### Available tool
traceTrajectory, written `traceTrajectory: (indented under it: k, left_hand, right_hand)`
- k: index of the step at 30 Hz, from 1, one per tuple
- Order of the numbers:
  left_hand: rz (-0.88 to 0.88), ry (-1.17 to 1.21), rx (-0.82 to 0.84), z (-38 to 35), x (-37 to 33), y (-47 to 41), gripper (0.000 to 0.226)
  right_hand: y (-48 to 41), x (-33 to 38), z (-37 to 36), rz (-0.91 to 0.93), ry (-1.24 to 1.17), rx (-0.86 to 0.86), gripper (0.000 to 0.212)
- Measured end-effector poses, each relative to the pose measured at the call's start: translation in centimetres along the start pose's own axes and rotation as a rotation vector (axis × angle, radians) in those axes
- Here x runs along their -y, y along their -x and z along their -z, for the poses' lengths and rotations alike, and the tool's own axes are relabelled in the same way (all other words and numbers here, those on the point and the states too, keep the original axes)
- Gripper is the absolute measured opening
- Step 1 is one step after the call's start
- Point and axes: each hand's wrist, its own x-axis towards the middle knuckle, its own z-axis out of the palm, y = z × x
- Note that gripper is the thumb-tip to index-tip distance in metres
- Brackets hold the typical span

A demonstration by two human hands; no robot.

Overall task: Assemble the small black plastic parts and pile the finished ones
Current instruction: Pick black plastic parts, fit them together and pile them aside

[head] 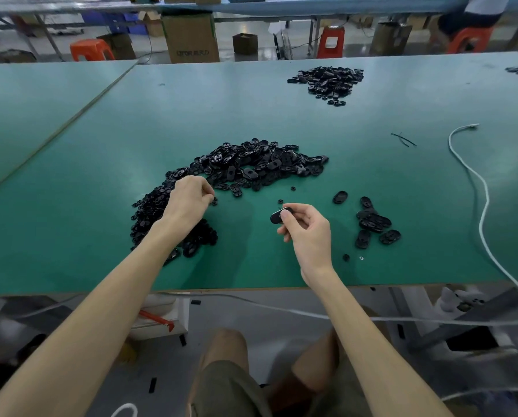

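Bright, even light falls from above on your green table (281,121). Your left hand (188,200) and right hand (308,233) make only soft shadows. The black part (277,217) you pinch shines a little. The picture's edges bend, and the floor (218,313) looks blurry.

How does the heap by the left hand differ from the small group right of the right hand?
The heap is large and dense; the small group is a loose handful. The heap reaches the left hand; the small group lies clear of the right hand. Both hold black parts.
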Motion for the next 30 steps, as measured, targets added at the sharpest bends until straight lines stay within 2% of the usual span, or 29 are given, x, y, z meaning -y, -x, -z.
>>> traceTrajectory:
  k: [10, 16, 19, 24, 30]
  left_hand:
    - [0.029, 0.161, 0.022, 0.7, 0.5, -0.1, 0.009]
    - [0.041, 0.512, 0.052, 0.6, -0.5, 1.0, 0.013]
    - [0.000, 0.687, 0.131, -0.2, -2.3, 2.2, 0.010]
    - [-0.050, 0.850, 0.220, -2.7, -4.6, 3.9, 0.011]
    - [-0.033, 0.957, 0.223, -5.0, -5.0, 5.1, 0.017]
  right_hand:
    - [0.0, 0.1, 0.1, 0.004, 0.000, -0.002, 0.008]
    - [0.1, 0.4, -0.1, 0.000, -0.011, -0.011, 0.006]
    - [0.1, 0.4, -0.1, 0.003, -0.021, -0.017, 0.005]
    - [0.0, 0.3, -0.2, 0.009, -0.037, -0.023, 0.004]
    - [0.0, 0.0, 0.0, 0.017, -0.018, -0.064, 0.002]
